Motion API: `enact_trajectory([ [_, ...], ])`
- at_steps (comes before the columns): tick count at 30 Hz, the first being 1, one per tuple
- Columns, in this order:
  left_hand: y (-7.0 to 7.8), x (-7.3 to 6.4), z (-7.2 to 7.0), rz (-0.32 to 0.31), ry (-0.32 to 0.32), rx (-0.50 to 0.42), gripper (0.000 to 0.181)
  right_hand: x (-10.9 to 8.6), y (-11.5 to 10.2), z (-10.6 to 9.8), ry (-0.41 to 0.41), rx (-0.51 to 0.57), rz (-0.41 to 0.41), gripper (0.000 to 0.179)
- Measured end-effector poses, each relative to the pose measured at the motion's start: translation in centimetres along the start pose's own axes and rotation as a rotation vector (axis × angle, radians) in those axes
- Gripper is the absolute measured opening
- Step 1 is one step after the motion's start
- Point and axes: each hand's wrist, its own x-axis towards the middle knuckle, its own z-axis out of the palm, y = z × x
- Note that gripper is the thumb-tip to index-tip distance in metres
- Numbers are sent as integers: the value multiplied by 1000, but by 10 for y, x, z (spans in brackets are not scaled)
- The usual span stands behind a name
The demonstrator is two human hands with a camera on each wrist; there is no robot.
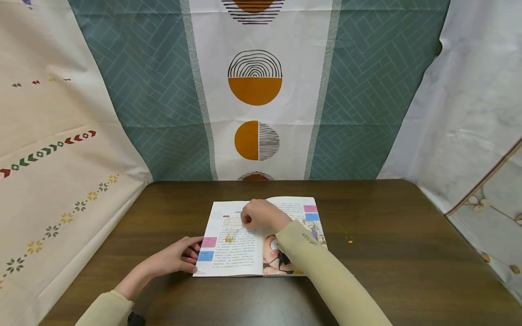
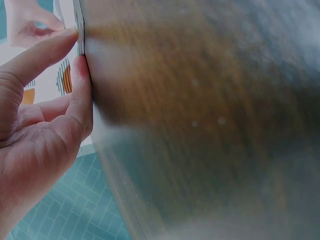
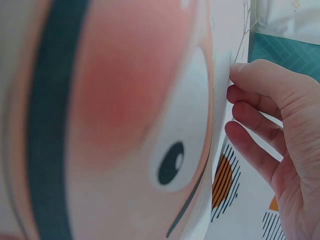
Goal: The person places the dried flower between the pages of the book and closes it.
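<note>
An open book with printed text and a cartoon face lies on the brown table. My left hand rests at its left edge, thumb near the lower corner and fingers loosely bent; the left wrist view shows this hand touching the book's edge. Above the inner fold, my right hand pinches a fine gold-coloured strand. Small yellow pieces lie on the left page near the strand. In the right wrist view, thin strands run up from the fingertips of my right hand.
Right of the book, another small yellow piece with fine strands lies on the table. A patterned teal and white cloth hangs behind the table's far edge. Pale cloths hang on both sides.
</note>
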Motion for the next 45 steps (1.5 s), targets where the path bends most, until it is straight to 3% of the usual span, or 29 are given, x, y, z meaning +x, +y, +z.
enact_trajectory([
  [13, -1, 0, 0, -4, 0, 14, 85, 0, -3, 3, -4, 12, 23, 7],
  [37, 1, 2, -1, 7, -2, 16, 84, 0, -10, -3, -6, -92, -17, 18],
  [44, 1, 1, 1, 13, 1, 23, 84, -3, -12, -4, -63, -59, 31, 2],
  [45, 1, 1, 1, 14, 1, 22, 84, -4, -12, -5, -72, -42, 43, 6],
])
